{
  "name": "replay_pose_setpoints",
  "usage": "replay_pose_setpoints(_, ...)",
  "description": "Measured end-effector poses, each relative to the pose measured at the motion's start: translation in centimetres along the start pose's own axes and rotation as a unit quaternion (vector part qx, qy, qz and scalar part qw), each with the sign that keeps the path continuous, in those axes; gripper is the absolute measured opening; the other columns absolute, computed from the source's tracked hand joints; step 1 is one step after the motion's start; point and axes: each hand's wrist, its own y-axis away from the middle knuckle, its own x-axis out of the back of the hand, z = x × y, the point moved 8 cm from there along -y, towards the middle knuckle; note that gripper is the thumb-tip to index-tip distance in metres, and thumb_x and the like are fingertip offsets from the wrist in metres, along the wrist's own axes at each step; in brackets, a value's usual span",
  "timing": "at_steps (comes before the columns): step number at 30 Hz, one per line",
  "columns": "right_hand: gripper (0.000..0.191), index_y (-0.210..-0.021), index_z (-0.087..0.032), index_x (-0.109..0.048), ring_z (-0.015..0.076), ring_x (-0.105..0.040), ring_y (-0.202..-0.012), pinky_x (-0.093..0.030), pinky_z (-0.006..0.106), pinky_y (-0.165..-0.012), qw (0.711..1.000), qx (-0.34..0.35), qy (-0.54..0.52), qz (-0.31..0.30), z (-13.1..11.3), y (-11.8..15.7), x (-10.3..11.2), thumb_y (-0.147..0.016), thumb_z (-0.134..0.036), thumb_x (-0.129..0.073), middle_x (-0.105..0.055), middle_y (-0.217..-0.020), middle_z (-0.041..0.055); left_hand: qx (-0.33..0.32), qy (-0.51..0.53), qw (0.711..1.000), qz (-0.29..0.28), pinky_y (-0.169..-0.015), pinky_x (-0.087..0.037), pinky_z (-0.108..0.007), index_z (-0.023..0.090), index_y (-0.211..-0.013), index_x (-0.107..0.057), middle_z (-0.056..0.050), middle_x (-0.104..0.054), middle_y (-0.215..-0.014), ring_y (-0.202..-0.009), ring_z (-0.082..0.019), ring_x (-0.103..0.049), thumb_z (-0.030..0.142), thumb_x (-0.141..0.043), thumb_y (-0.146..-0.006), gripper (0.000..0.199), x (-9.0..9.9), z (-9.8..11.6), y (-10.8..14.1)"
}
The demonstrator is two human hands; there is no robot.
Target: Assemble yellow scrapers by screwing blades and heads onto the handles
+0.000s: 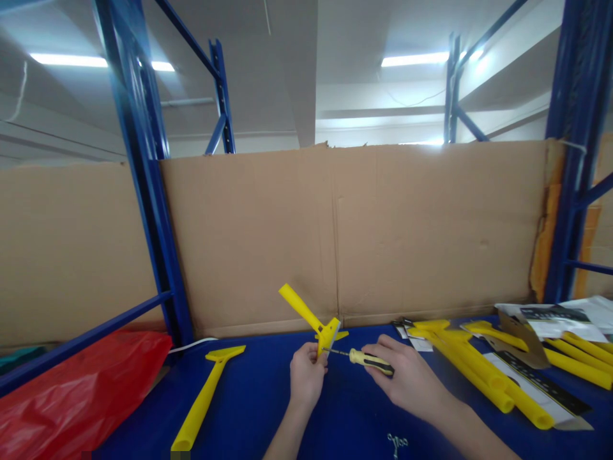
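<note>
Over the blue table, my left hand (307,377) is closed on the wide head of a yellow scraper (302,308), whose tubular handle points up and to the left. My right hand (405,370) grips a screwdriver (371,361) with a pale yellow and black handle. Its shaft points left, and the tip meets the scraper's head near my left fingers. Whether the tip sits in a screw is too small to tell. Several small metal screws (396,442) lie on the table below my right hand.
Another yellow scraper (204,396) lies at left, beside a red plastic bag (86,390). Several yellow scrapers (472,364) are piled at right with black-and-white packaging (536,383). A cardboard wall (407,236) stands behind, between blue rack posts (143,172).
</note>
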Motion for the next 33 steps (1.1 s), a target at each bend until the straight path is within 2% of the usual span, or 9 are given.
replay_pose_setpoints(6,0.015,-0.091,-0.024,-0.069,0.0153,-0.066,-0.069,-0.052,0.024,-0.063,0.997,0.013,-0.008,0.071,-0.9,0.0,0.4,-0.081,-0.021,-0.058,-0.066,-0.088,0.0038,0.002,-0.026,1.000,0.004,-0.056,-0.050,-0.024,0.015,-0.072,-0.061,-0.001,-0.065,-0.062,-0.058,-0.015,-0.063,0.015,-0.064,-0.070,0.003,0.2,-0.8,-0.4)
replay_pose_setpoints(10,0.014,-0.089,-0.023,-0.069,0.0177,-0.068,-0.067,-0.052,0.025,-0.060,0.992,0.000,-0.001,0.129,-1.0,0.3,0.8,-0.083,-0.030,-0.058,-0.069,-0.078,0.0032,-0.015,-0.098,0.995,-0.003,-0.058,-0.049,-0.022,0.016,-0.074,-0.062,-0.003,-0.068,-0.068,-0.064,-0.015,-0.066,0.016,-0.064,-0.072,0.003,0.0,-0.8,-0.5)
replay_pose_setpoints(12,0.015,-0.091,-0.023,-0.068,0.0195,-0.069,-0.070,-0.053,0.027,-0.062,0.989,-0.018,-0.004,0.147,-0.9,0.4,1.0,-0.083,-0.031,-0.058,-0.068,-0.080,0.0041,-0.023,-0.137,0.990,-0.002,-0.059,-0.049,-0.021,0.016,-0.074,-0.063,-0.003,-0.070,-0.071,-0.067,-0.015,-0.067,0.016,-0.065,-0.072,0.003,0.0,-0.5,-0.5)
replay_pose_setpoints(17,0.031,-0.107,-0.023,-0.055,0.0162,-0.065,-0.065,-0.054,0.029,-0.059,0.989,-0.058,-0.048,0.127,-1.4,0.6,1.1,-0.076,-0.018,-0.054,-0.057,-0.107,0.0082,-0.002,-0.137,0.991,0.005,-0.057,-0.049,-0.020,0.015,-0.079,-0.063,-0.004,-0.069,-0.071,-0.065,-0.014,-0.067,0.011,-0.056,-0.078,0.008,0.3,-0.6,-0.4)
replay_pose_setpoints(20,0.032,-0.103,-0.021,-0.052,0.0172,-0.065,-0.073,-0.053,0.028,-0.064,0.990,-0.045,-0.083,0.104,-1.9,0.5,1.0,-0.073,-0.011,-0.048,-0.059,-0.100,0.0074,0.005,-0.129,0.992,0.005,-0.055,-0.049,-0.020,0.015,-0.080,-0.062,-0.004,-0.068,-0.070,-0.063,-0.014,-0.066,0.010,-0.054,-0.080,0.010,0.4,-0.7,-0.4)
replay_pose_setpoints(24,0.009,-0.087,-0.022,-0.055,0.0191,-0.066,-0.075,-0.052,0.028,-0.066,0.984,-0.065,-0.093,0.136,-1.1,0.3,1.4,-0.080,-0.021,-0.049,-0.067,-0.083,0.0043,-0.004,-0.144,0.990,0.007,-0.057,-0.049,-0.021,0.015,-0.082,-0.063,-0.004,-0.070,-0.073,-0.063,-0.014,-0.067,0.012,-0.057,-0.079,0.008,0.4,-0.7,-0.5)
replay_pose_setpoints(29,0.021,-0.091,-0.022,-0.059,0.0204,-0.066,-0.063,-0.051,0.030,-0.060,0.980,-0.104,-0.078,0.150,0.0,0.4,0.9,-0.088,-0.034,-0.042,-0.066,-0.068,0.0028,-0.025,-0.195,0.980,0.007,-0.059,-0.049,-0.020,0.017,-0.080,-0.065,-0.003,-0.071,-0.076,-0.068,-0.014,-0.068,0.014,-0.063,-0.076,0.006,0.3,-0.5,-0.7)
replay_pose_setpoints(31,0.020,-0.097,-0.022,-0.058,0.0200,-0.066,-0.068,-0.052,0.030,-0.062,0.979,-0.100,-0.087,0.156,-0.2,0.6,0.8,-0.085,-0.031,-0.044,-0.065,-0.075,0.0035,-0.023,-0.191,0.981,0.010,-0.058,-0.048,-0.019,0.017,-0.080,-0.065,-0.003,-0.071,-0.076,-0.067,-0.014,-0.068,0.014,-0.062,-0.076,0.005,0.4,-0.6,-0.7)
replay_pose_setpoints(33,0.028,-0.106,-0.022,-0.054,0.0199,-0.066,-0.081,-0.053,0.030,-0.068,0.977,-0.089,-0.103,0.164,-0.7,0.8,0.8,-0.079,-0.023,-0.048,-0.062,-0.094,0.0065,-0.010,-0.171,0.985,0.014,-0.056,-0.048,-0.019,0.016,-0.081,-0.064,-0.004,-0.071,-0.075,-0.064,-0.014,-0.067,0.013,-0.059,-0.078,0.006,0.5,-0.8,-0.7)
